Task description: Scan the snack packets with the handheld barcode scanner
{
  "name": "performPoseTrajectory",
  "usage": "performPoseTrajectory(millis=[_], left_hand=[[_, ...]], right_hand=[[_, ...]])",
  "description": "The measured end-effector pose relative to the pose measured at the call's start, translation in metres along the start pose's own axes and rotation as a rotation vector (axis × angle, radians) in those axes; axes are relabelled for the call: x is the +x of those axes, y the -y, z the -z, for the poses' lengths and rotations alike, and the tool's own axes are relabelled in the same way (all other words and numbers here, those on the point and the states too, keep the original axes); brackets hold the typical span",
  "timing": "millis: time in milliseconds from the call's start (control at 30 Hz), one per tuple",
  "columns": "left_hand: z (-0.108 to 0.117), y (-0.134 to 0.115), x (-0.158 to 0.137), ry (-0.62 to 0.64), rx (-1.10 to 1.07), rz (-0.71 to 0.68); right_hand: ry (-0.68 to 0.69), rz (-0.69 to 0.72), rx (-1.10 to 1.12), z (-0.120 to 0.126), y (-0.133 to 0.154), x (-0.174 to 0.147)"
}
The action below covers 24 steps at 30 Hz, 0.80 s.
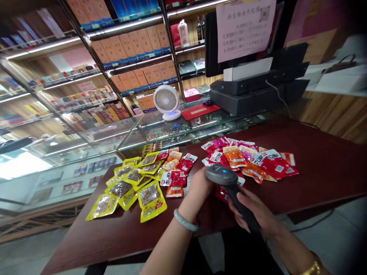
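My right hand (255, 210) is wrapped round the handle of a dark grey barcode scanner (222, 175) with a blue light on its head. Behind the scanner head is my left hand (202, 184), with a pale bangle at the wrist; its fingers are hidden, so what they hold cannot be seen. A red snack packet (221, 193) shows just below the scanner head. Beyond both hands lies a pile of red, orange and pink snack packets (235, 156). Left of my left hand are yellow-edged snack packets (151, 198) and a few red and orange packets (173, 178).
The packets lie on a dark red wooden table (315, 160). Behind it stands a glass counter (186, 131) with a white fan (166, 101), a red mat (200, 110) and a monitor (210, 46) bearing a pink notice. Stocked shelves (129, 61) line the wall.
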<state>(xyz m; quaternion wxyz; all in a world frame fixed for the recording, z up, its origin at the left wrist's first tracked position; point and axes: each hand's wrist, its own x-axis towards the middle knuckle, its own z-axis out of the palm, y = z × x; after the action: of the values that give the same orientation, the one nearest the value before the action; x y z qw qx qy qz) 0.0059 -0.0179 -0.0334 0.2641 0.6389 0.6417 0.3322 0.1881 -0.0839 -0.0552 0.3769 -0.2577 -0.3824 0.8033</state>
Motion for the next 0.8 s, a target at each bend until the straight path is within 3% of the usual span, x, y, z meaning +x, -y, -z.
performPoseTrajectory(millis=[133,267,400,600,800], left_hand=[[0.037,0.009,0.004,-0.087,0.390,-0.101],[0.067,0.026,0.020,-0.225,0.755,0.054],[0.079,0.040,0.031,-0.173,0.905,0.166],[0.084,0.044,0.036,-0.118,0.861,0.211],[0.077,0.043,0.033,-0.166,0.399,0.217]], right_hand=[[-0.002,-0.021,0.009,0.000,-0.001,0.002],[0.003,-0.046,-0.001,-0.003,-0.002,0.002],[0.004,-0.041,0.008,-0.004,-0.004,0.002],[0.020,-0.028,-0.013,-0.005,-0.005,0.003],[0.030,-0.048,-0.066,-0.006,-0.008,0.003]])
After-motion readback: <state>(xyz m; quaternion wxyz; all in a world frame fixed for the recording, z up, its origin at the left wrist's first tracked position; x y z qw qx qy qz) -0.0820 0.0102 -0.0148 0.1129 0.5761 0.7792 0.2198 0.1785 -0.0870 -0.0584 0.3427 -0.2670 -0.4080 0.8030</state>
